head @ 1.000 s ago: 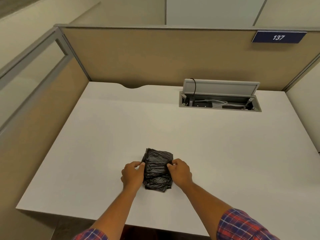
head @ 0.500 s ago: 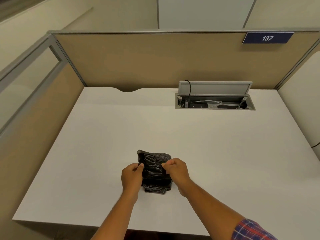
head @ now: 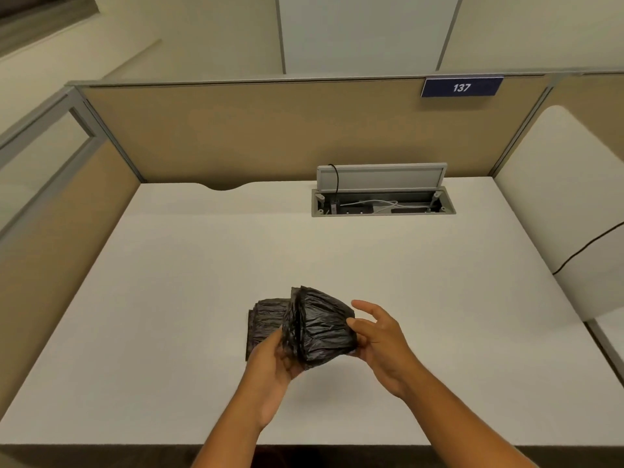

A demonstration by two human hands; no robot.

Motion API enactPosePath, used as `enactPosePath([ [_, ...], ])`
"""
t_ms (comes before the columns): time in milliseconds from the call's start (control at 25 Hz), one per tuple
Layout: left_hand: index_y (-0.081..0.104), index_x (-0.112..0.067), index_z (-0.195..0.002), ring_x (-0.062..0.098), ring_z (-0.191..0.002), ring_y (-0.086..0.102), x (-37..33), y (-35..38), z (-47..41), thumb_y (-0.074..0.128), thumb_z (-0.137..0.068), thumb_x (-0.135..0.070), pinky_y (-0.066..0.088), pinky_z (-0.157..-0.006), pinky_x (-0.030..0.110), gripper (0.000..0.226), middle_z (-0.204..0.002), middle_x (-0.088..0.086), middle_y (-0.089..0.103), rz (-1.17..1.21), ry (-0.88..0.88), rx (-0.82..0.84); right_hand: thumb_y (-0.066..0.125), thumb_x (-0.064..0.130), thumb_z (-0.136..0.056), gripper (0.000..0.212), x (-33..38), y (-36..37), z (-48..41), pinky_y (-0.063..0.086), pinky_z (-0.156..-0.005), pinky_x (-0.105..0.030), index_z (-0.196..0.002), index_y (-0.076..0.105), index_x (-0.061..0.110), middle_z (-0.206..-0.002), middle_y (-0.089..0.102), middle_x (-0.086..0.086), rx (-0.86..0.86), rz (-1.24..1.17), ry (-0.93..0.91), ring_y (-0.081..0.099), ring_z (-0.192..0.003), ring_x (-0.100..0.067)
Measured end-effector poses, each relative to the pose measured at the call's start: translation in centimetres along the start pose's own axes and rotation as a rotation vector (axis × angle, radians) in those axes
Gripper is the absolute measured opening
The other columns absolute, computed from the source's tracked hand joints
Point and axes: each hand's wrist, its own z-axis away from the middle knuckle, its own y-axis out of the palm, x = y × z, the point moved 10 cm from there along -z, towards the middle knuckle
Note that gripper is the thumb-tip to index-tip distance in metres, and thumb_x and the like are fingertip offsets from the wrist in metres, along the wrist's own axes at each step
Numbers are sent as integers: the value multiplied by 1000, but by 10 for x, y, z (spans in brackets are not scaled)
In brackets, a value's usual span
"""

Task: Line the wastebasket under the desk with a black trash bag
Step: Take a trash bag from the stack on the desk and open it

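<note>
Since the wastebasket is nowhere in the head view, the lining itself has not begun — what shows is only the first step, freeing a bag from its folded bundle. The black trash bag (head: 319, 327) sits at about 6 o'clock on the white bench (head: 189, 265), lifted between both hands near the front edge. The left hand (head: 270, 361) cups it from below at the 7 o'clock side, its grip closed on the lower folds; the right hand (head: 378, 336) pinches the 3 o'clock edge with thumb and lower fingers while the upper fingers stand spread and free. The bundle is parting: a flatter folded section (head: 265, 320) lies toward 9 o'clock, and a bulging fold opens toward the right hand. Whether this is one bag or several folded together cannot be told.

Left to do, as I judge it: shake the bag fully open, reach the basket under the bench, fit the bag inside and fold its mouth over the rim.

Counted — two hands, one bag bundle, one open cable tray (head: 383, 206) at 1 o'clock, one blue number plate (head: 461, 87) reading 137, one dark cable (head: 587, 246) at 3 o'clock.
</note>
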Motion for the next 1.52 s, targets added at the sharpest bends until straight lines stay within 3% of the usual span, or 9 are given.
enactPosePath([
  [320, 83, -6, -113, 36, -111, 79, 69, 80, 39, 62, -106, -13, 67, -89, 50, 24, -117, 21, 82, -138, 25, 32, 65, 48, -97, 28, 28, -98, 68, 47, -71, -11, -121, 60, 36, -124, 65, 10, -321, 569, -215, 64, -102, -3],
  [480, 82, -11, -109, 25, -101, 82, 92, 104, 67, 67, -104, -17, 68, -84, 40, 17, -104, 11, 85, -285, 146, -97, 52, 95, -72, 86, 29, -103, 106, 48, -74, -10, -136, 56, 39, -127, 59, 23, -175, 606, -262, 65, -106, -1],
  [640, 80, -10, -105, 20, -95, 83, 118, 132, 93, 70, -102, -15, 68, -78, 32, 11, -97, 7, 86, -344, 213, -116, 73, 62, -84, 70, 20, -121, 129, 52, -64, -9, -145, 52, 35, -124, 58, 21, -135, 615, -252, 66, -109, -7],
  [760, 78, -6, -103, 19, -93, 83, 135, 139, 106, 74, -99, -15, 67, -72, 27, 10, -93, 7, 86, -314, 218, -153, 61, 28, -99, 14, 24, -157, 145, 52, -71, -12, -107, 68, 37, -106, 72, 17, -258, 607, -284, 71, -100, -7],
  [840, 78, -7, -105, 17, -93, 83, 146, 136, 109, 74, -99, -16, 67, -71, 28, 11, -95, 5, 86, -255, 195, -172, 56, 21, -101, 21, 22, -184, 154, 57, -76, -20, -95, 71, 34, -95, 77, 10, -307, 528, -268, 73, -93, -7],
  [1040, 68, -11, -128, 28, -107, 79, 156, 109, 108, 72, -101, -20, 66, -76, 35, 29, -123, 14, 79, -218, 123, -271, 54, 17, -103, 28, 16, -228, 171, 65, -82, -34, -94, 78, 26, -93, 82, 4, -355, 332, -204, 78, -93, -15],
  [1200, 45, -33, -153, 27, -146, 49, 136, 121, 118, 75, -96, -43, 46, -113, 46, 65, -163, 2, 47, -680, 194, -315, 56, 22, -103, 25, 16, -224, 181, 67, -85, -43, -91, 77, 22, -91, 82, 2, -343, 344, -203, 78, -89, -16],
  [1360, 58, -50, -128, -3, -117, 66, 129, 187, 138, 75, -77, -74, 53, -81, 13, 59, -133, -26, 62, -795, 293, 103, 60, 28, -101, 19, 25, -192, 191, 66, -84, -40, -93, 77, 31, -91, 81, 9, -347, 428, -273, 77, -87, -8],
  [1520, 72, -36, -115, 4, -102, 77, 113, 187, 139, 79, -93, -40, 66, -81, 24, 24, -109, -15, 79, -705, 363, 94, 63, 37, -98, 14, 28, -152, 196, 65, -84, -36, -97, 77, 35, -95, 81, 11, -311, 462, -326, 77, -89, -6],
])
